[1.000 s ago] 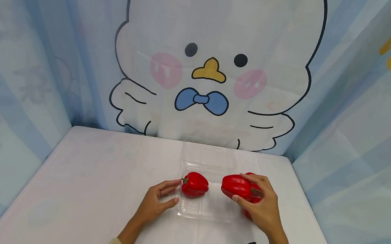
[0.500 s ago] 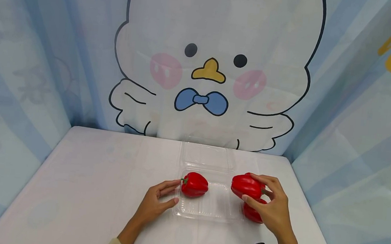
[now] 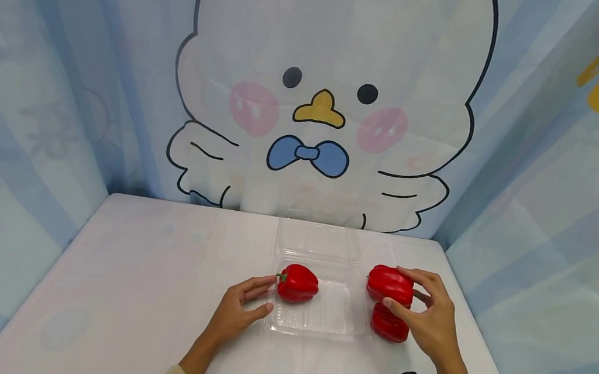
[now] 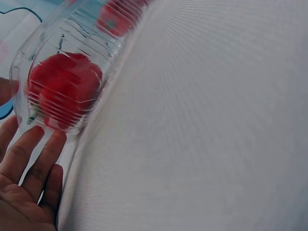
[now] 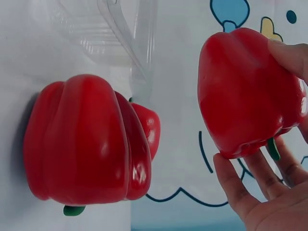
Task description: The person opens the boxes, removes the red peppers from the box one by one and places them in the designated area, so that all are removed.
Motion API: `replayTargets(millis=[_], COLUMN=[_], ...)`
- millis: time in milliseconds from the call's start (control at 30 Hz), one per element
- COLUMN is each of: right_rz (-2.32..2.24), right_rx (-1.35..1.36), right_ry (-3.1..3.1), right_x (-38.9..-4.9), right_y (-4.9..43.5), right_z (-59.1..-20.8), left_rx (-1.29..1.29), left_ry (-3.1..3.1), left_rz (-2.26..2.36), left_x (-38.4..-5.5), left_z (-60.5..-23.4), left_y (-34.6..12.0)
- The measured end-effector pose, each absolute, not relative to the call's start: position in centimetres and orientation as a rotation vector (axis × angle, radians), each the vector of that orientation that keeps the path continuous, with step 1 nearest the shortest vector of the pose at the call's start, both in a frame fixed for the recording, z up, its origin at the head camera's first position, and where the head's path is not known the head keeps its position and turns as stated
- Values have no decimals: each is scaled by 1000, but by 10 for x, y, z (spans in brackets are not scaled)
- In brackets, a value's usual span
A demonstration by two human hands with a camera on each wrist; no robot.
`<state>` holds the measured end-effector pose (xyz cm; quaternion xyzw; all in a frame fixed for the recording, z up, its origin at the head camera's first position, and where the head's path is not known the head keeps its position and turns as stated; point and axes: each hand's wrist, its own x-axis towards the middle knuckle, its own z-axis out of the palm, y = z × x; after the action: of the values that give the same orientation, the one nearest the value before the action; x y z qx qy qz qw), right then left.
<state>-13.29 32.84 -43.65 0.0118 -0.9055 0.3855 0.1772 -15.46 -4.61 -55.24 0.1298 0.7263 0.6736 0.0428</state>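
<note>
1. The person's right hand has its grip round a glossy red bell pepper with a green stem, fingers on one side and thumb on the other; this pepper is raised above the tabletop, to the right of the container, its stem towards the palm.
2. The person's left hand keeps a wide grip, fingers extended and thumb spread apart, at the left wall of a clear, ribbed plastic container; the fingertips appear to touch it.
3. A second red bell pepper lies on its side inside the container, at the left end, stem towards the left hand.
4. Just beside the container's right wall, a third red pepper lies on the tabletop; beyond it is a fourth, partly hidden.
5. The transparent hinged lid is folded back behind the container.
6. At the rear hangs a pale blue and white cloth backdrop with a cartoon bird wearing a blue bow tie.
</note>
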Motion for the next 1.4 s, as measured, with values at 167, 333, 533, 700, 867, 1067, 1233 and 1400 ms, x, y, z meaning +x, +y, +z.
replayTargets(millis=[167,333,533,700,867,1067,1233,1400], right_rz=[1076,1063,1063,1046,1034,1022,1028,1035], right_rx=[9,-1,-20,-26,-19,-22,-40,-58], right_ry=[-2563,-2560,-2556,-2554,-2558,-2562,-2562,-2556], right_x=[-133,-134,-135,-136,-138,-139,-139,-139], right_y=[334,340,346,352,358,364,366,368], right_z=[-437,-437,-438,-437,-438,-440,-440,-441], left_rx=[391,392,392,382,390,395,389,388], left_ry=[2221,2215,2217,2219,2225,2224,2210,2215], left_rz=[2062,2065,2066,2063,2050,2050,2058,2052], left_x=[-155,-155,-155,-155,-155,-155,-155,-155], left_z=[-552,-552,-552,-552,-552,-553,-552,-552], left_y=[-46,-46,-45,-45,-45,-45,-45,-45])
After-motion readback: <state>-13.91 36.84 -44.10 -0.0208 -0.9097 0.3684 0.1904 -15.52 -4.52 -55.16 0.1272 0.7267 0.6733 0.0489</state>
